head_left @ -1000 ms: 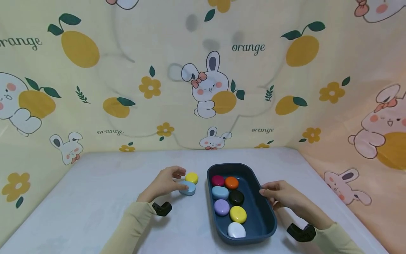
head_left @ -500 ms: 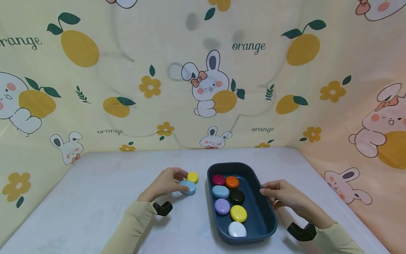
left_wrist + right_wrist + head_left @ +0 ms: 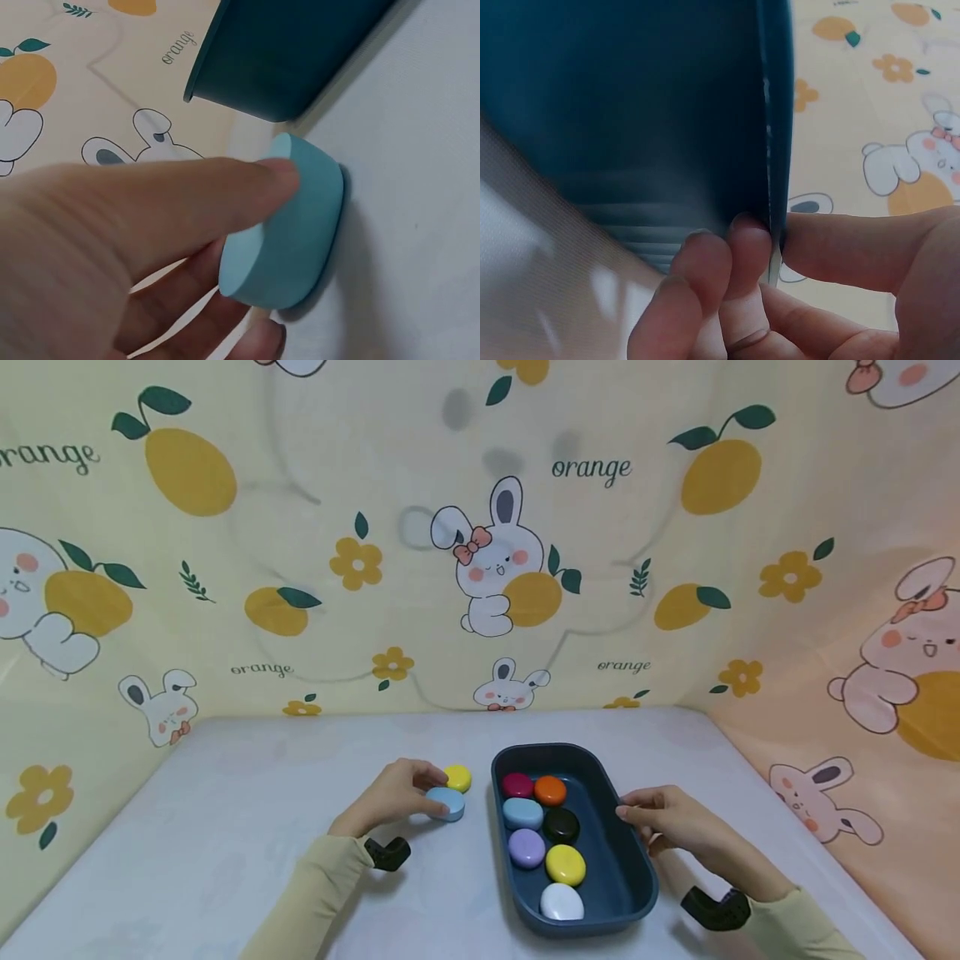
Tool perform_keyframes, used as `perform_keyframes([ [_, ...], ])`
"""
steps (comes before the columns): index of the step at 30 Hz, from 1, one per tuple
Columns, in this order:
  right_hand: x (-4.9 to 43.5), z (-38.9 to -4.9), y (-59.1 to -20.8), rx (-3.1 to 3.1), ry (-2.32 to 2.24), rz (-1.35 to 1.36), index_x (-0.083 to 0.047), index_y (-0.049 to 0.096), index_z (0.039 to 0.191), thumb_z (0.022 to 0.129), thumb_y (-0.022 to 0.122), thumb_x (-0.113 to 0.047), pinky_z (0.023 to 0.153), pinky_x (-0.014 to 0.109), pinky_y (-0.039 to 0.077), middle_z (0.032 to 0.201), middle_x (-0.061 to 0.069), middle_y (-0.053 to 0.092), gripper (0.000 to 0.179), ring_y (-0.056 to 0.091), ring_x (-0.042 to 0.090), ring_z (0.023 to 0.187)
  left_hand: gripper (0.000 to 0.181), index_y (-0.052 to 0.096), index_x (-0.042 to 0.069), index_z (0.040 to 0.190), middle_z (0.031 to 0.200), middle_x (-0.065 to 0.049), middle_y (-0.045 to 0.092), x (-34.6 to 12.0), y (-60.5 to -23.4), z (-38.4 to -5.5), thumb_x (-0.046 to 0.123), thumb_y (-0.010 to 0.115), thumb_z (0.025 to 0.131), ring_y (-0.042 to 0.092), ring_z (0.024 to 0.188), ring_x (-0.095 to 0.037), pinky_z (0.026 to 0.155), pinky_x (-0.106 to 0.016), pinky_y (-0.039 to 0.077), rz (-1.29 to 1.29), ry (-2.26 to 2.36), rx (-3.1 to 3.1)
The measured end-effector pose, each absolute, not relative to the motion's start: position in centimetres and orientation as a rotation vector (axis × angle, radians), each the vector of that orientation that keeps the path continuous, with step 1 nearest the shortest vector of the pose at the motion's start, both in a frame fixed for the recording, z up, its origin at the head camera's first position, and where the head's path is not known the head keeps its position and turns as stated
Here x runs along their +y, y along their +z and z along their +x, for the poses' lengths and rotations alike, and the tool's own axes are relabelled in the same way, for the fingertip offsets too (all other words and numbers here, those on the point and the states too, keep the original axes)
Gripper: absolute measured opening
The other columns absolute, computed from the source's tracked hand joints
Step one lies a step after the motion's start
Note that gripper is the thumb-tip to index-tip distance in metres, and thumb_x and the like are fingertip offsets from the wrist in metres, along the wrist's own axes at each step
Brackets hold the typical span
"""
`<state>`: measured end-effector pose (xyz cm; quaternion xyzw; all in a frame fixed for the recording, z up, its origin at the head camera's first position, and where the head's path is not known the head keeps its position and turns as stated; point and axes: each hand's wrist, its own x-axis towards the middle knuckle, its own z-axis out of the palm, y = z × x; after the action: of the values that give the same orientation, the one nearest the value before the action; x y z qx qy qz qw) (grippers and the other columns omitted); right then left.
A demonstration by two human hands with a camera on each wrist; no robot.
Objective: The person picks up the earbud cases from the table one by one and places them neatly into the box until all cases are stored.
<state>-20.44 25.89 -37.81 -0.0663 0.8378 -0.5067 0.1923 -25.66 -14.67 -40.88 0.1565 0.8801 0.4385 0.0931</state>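
Observation:
In the head view my left hand (image 3: 393,795) pinches a light-blue oval block (image 3: 447,804) on the white table. The left wrist view shows the thumb against the near edge of that same light-blue block (image 3: 296,225), with the other fingers partly hidden behind it. Right behind it lies a yellow round piece (image 3: 458,778). My right hand (image 3: 675,818) grips the right rim of a dark-blue tray (image 3: 611,877). Seen from the right wrist, the thumb presses one side of the tray wall (image 3: 667,112) and the fingertips lie against the other.
Inside the tray are several glossy pieces, among them a crimson one (image 3: 517,786), an orange one (image 3: 551,791), a black one (image 3: 561,825) and a white one (image 3: 562,902). A patterned cloth (image 3: 420,568) hangs behind and beside the table.
My left hand has closed in on the light-blue block, its fingers shifting slightly to the right. My right hand keeps its grip on the tray, and the tray stays in place.

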Motion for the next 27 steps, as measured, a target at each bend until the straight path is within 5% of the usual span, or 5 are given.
perform_keyframes([
  [27,25.86,-20.29,-37.46,2.312,-1.446,-0.236,0.011,0.059,0.122,0.1,0.058,-0.021,0.06,0.033,0.053,0.072,0.006,0.055,0.038,0.056,0.022,0.067,0.045,0.07,0.009,0.112,0.106,0.0,0.068,-14.33,-40.8,-25.4,0.03,0.086,0.076,0.061,0.095,-0.018,0.084,-0.039,0.052,0.56,1.316,2.715],
])
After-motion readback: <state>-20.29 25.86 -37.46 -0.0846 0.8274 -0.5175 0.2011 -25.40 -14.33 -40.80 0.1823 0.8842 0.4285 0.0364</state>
